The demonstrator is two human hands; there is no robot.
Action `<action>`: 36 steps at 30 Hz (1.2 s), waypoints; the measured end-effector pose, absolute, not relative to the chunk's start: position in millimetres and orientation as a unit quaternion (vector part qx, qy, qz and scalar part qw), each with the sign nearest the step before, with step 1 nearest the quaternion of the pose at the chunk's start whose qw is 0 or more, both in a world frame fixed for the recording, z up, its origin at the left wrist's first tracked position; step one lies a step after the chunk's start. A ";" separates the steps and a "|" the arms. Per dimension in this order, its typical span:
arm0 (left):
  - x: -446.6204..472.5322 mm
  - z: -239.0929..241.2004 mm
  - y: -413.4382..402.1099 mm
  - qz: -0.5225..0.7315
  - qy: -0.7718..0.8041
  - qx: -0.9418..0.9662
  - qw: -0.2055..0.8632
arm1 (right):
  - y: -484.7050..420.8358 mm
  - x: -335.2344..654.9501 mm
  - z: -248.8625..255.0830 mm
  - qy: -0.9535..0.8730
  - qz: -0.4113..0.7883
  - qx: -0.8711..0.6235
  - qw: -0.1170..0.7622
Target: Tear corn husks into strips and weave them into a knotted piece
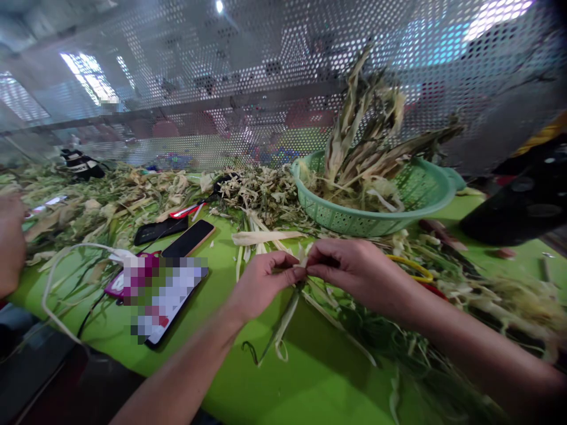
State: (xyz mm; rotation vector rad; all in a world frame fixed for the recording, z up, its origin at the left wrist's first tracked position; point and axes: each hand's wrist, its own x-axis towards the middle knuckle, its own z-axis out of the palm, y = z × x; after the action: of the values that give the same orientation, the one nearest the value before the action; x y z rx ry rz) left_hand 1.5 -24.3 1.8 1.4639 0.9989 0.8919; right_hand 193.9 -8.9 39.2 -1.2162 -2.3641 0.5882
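My left hand (pixel 271 278) and my right hand (pixel 343 262) meet over the green table (pixel 266 386), fingertips almost touching. Both are closed in a pinch on a small bunch of corn husk strips (pixel 287 319). Pale ends of the bunch poke up between the fingers, and long greenish strips hang below, one curling at its tip. Just behind my hands lie loose cream husk strips (pixel 261 237). The exact spot where the fingers grip is partly hidden by the thumbs.
A green plastic basket (pixel 354 221) holds dried husks. Phones (pixel 190 237), a purple item (pixel 144 268) with a white cable and red-handled scissors (pixel 188 209) lie left. Husk scraps (pixel 110 195) line the back before a perforated metal screen (pixel 248 118). Another person's hand (pixel 11 242) is at far left.
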 end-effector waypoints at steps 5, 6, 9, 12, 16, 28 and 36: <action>0.6 -0.7 -22.3 0.381 0.428 0.610 0.548 | -6.9 195.9 39.9 -0.836 0.257 -0.431 0.221; 0.2 -1.5 -21.9 0.384 0.427 0.608 0.549 | -5.7 196.2 39.7 -0.827 0.279 -0.432 0.227; -0.4 -3.2 -21.6 0.397 0.419 0.601 0.553 | -2.3 196.1 38.2 -0.794 0.348 -0.437 0.241; 0.5 -2.9 -22.7 0.398 0.417 0.608 0.546 | -1.4 194.0 35.5 -0.780 0.376 -0.423 0.266; 1.6 -0.5 -23.8 0.387 0.428 0.633 0.515 | -4.5 190.2 31.2 -0.804 0.289 -0.422 0.304; 3.5 -9.0 -18.8 0.426 0.424 0.556 0.575 | -8.0 181.8 13.7 -0.798 0.216 -0.441 0.350; 6.1 -9.9 -21.4 0.445 0.376 0.443 0.681 | -5.9 178.4 15.5 -0.720 0.380 -0.440 0.378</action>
State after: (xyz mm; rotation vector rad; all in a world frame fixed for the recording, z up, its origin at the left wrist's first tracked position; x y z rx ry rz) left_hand 6.1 -21.4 -9.9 0.9949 0.8438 0.9981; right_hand 178.4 -5.9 15.5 -1.1236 -1.8412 0.9719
